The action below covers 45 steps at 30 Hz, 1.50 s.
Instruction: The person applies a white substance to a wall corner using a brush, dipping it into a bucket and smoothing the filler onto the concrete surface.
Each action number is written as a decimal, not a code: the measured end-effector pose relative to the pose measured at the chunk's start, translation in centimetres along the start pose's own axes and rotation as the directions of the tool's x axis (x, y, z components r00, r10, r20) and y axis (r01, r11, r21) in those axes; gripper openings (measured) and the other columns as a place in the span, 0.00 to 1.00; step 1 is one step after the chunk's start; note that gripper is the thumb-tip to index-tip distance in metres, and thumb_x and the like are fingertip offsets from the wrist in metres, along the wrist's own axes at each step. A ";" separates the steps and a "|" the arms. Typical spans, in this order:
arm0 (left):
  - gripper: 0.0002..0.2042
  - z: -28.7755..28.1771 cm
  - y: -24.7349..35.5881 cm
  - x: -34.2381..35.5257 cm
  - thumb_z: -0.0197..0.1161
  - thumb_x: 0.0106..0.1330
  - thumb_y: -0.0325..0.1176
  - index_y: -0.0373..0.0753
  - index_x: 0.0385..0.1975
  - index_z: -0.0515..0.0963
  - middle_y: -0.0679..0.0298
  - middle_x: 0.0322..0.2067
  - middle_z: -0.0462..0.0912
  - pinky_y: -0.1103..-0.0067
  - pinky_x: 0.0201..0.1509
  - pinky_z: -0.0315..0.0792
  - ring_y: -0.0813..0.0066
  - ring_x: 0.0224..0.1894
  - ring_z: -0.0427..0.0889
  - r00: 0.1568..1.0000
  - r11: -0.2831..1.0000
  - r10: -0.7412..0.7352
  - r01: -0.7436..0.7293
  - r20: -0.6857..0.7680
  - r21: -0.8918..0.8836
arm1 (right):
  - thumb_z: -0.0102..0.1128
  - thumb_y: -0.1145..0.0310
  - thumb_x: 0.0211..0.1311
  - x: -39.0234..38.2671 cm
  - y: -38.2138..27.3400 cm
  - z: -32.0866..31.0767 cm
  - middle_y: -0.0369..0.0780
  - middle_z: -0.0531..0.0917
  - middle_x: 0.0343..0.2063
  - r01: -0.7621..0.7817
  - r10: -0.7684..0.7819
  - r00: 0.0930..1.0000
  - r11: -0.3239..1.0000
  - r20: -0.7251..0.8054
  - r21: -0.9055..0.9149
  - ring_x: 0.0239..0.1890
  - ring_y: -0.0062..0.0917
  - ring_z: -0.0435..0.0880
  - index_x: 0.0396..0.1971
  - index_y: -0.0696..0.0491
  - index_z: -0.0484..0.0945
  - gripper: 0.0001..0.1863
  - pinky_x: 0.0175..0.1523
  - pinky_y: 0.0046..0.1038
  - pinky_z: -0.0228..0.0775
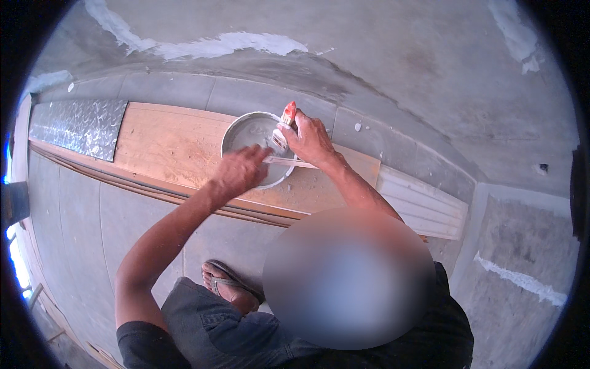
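Note:
My right hand [310, 141] is closed round a paintbrush [287, 117] with a red-tipped handle, smeared with white, above a round bucket [225, 139]. Grey-white wet mix [251, 132] lies inside the bucket. My left hand [244, 168] is palm down over the bucket's near left rim. Its fingers reach towards the brush and are slightly blurred, so their grip is unclear. A thin whitish stick [295, 163] runs from near the left fingertips across the bucket to my right wrist. Whether the left fingers touch it is unclear.
The bucket stands on long brown boards [166, 138] stacked low. A patterned metal sheet [80, 126] lies at their left end, a white ribbed panel [421, 203] at the right. Behind rises a grey wall [381, 43] with white patches. My sandalled foot [230, 286] is on the tiled floor [138, 227].

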State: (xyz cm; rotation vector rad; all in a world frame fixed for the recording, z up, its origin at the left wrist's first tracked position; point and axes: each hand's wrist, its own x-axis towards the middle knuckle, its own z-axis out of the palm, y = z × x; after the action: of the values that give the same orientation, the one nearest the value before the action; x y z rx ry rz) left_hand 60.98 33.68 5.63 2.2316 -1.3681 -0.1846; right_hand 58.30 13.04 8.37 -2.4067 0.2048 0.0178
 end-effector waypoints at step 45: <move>0.10 -1.1 0.2 -3.3 0.59 0.53 0.33 0.35 0.32 0.76 0.55 0.24 0.79 0.68 0.34 0.74 0.59 0.26 0.79 0.995 0.934 -0.052 0.081 0.089 -0.349 | 0.51 0.57 0.65 -3.7 5.8 -0.4 0.37 0.80 0.27 -0.344 0.419 0.894 0.420 0.157 0.840 0.25 0.18 0.78 0.35 0.57 0.73 0.15 0.30 0.20 0.70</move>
State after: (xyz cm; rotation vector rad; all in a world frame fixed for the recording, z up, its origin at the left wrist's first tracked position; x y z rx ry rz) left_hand 59.61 36.89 6.18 1.9862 -1.1902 -0.5064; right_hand 53.76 9.06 5.13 -1.2960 0.6447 0.0262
